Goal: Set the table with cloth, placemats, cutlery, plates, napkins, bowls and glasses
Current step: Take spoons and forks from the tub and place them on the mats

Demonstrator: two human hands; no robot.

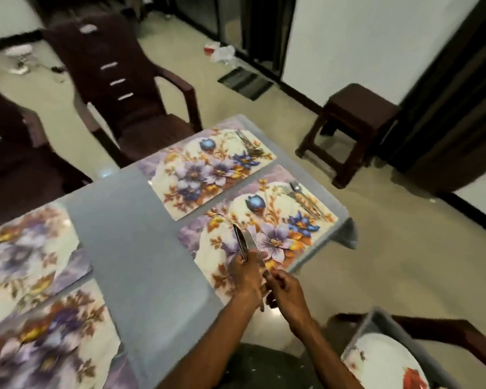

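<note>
Knives (246, 245) gripped by both hands, left (246, 273), right (285, 287), above placemat (264, 220).

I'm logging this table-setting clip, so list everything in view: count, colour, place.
Tablecloth: one, grey, covering the table.
Placemats: four, floral purple and cream, two on the right side, two on the left.
Cutlery sets: two, silver, at the far ends of the right placemats.
Knives: two, silver, held over the near right placemat.
Plate: one, white with red print, in a grey tray, bottom right.
Chairs: two, dark brown, beyond the table.
Stool: one, dark brown, right.
Left hand: grips the knives.
Right hand: pinches one knife handle.
</note>
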